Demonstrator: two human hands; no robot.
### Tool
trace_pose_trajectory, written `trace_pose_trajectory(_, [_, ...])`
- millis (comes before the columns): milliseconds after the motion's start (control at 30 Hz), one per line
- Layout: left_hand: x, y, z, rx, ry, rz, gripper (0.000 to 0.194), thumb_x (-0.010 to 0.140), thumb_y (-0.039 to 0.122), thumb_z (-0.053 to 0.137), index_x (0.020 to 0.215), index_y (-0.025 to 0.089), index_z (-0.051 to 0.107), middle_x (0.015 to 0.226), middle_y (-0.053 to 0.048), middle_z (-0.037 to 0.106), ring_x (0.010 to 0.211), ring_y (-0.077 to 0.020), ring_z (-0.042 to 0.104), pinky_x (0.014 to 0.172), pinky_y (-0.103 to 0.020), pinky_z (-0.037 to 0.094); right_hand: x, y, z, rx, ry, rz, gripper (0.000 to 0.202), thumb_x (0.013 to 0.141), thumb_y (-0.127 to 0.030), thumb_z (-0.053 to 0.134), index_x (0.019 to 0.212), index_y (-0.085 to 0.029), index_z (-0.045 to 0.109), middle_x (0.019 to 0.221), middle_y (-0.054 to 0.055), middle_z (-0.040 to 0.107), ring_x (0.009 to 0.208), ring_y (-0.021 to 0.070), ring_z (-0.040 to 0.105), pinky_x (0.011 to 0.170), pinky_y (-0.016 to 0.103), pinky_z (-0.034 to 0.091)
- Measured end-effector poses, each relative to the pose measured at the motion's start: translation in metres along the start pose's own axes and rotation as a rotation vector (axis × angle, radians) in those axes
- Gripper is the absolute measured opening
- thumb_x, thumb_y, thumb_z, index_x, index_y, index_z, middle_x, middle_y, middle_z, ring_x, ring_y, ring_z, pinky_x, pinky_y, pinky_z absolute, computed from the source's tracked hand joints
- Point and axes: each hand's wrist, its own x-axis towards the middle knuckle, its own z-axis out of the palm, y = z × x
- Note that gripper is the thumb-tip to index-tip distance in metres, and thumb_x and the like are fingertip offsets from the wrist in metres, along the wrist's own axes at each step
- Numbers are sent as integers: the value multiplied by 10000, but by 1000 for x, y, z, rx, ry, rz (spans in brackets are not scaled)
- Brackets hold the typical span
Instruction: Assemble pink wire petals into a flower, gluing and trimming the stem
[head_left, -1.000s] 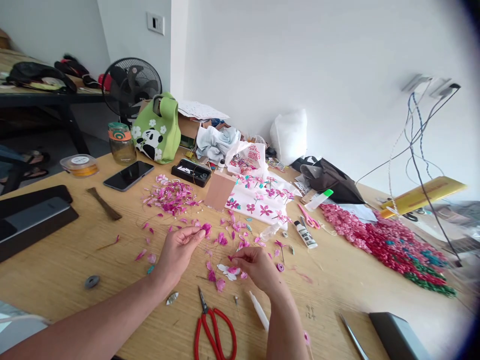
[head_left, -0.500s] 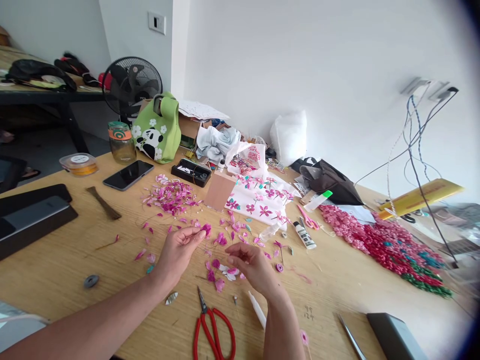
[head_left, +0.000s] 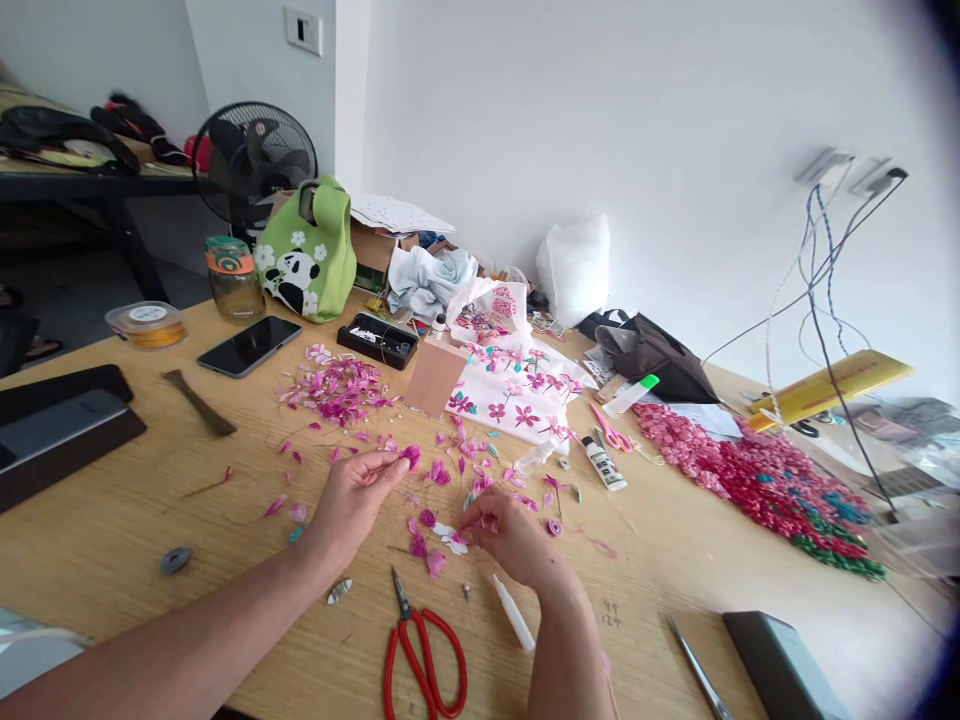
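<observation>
Between thumb and forefinger of my left hand, a small magenta fabric flower is pinched. My right hand reaches low over the table, its thumb and fingertips closed at a pink petal. That petal lies against some white petals. Magenta flower pieces are just left of my right fingertips. Red-handled pliers rest in front of me, beside a white pen-shaped tube.
Behind my hands are a heap of pink petals, a wooden board and a white sheet with flowers. A glue bottle, pink scissors and tweezers are on the right, a phone at left.
My right hand has lowered and its fingertips have come to the pink petal by the white ones. My left hand keeps its pinch on the magenta flower. The view has shifted slightly.
</observation>
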Motion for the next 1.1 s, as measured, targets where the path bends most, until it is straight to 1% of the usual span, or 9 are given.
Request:
trace_pose_trajectory(167, [-2,5,1,-12,-10,-13,209,627,366,735,691,168,749,643,-16,701,708,-182,605,682,-255,454,-2,-2,-4,56,-11,-37,105,779,-160,535,736,-189,627,714,16,598,688,162,533,624,268,386])
trace_pose_trajectory(433, [-1,4,2,-14,-54,-19,211,637,398,720,690,194,742,705,-28,723,843,-228,637,785,-294,469,-5,-6,-9,484,-40,-96,231,837,-405,581,797,-178,585,686,-6,536,641,127,484,593,245,380])
trace_pose_trajectory(500, [-1,3,1,-9,-48,-21,215,644,399,716,702,195,743,674,-21,710,809,-222,637,768,-291,471,-6,-6,-12,540,25,-92,262,822,-435,607,797,-174,599,677,-7,523,623,119,455,573,239,354])
trace_pose_trajectory(633, [-1,1,0,18,-55,3,226,666,410,697,720,195,744,700,-35,714,810,-231,633,758,-297,476,-8,-3,-19,661,291,-64,295,785,-466,651,867,-184,618,684,-4,525,612,119,432,554,237,335])
trace_pose_trajectory(700, [-1,0,0,25,-63,18,219,675,404,692,726,197,744,728,-43,722,825,-236,634,759,-296,477,-7,-1,-22,699,370,-60,305,760,-463,679,887,-191,622,694,-5,536,616,120,440,558,236,341])
trace_pose_trajectory(767, [-1,0,-1,33,-64,34,205,682,390,691,716,193,739,729,-41,722,804,-228,633,736,-285,477,-5,0,-20,694,369,-60,303,741,-454,698,874,-191,630,705,-2,555,627,123,457,566,237,349])
trace_pose_trajectory(900, [-3,0,-2,76,-44,54,182,698,363,688,684,184,721,621,4,671,637,-167,584,615,-239,445,3,-7,-5,581,246,-60,251,749,-410,682,831,-176,641,689,15,590,629,139,495,570,250,363])
trace_pose_trajectory(1033, [-5,3,-4,118,-59,84,196,724,365,668,674,179,701,588,18,643,576,-144,546,558,-223,413,9,-21,14,332,113,-81,115,790,-284,622,804,-185,679,704,18,636,635,143,523,589,255,382])
trace_pose_trajectory(1100, [-5,3,-5,145,-83,95,207,737,370,652,679,177,699,623,5,666,597,-156,568,563,-227,419,9,-28,18,219,107,-129,132,817,-256,594,783,-191,704,740,26,658,680,149,540,633,261,392])
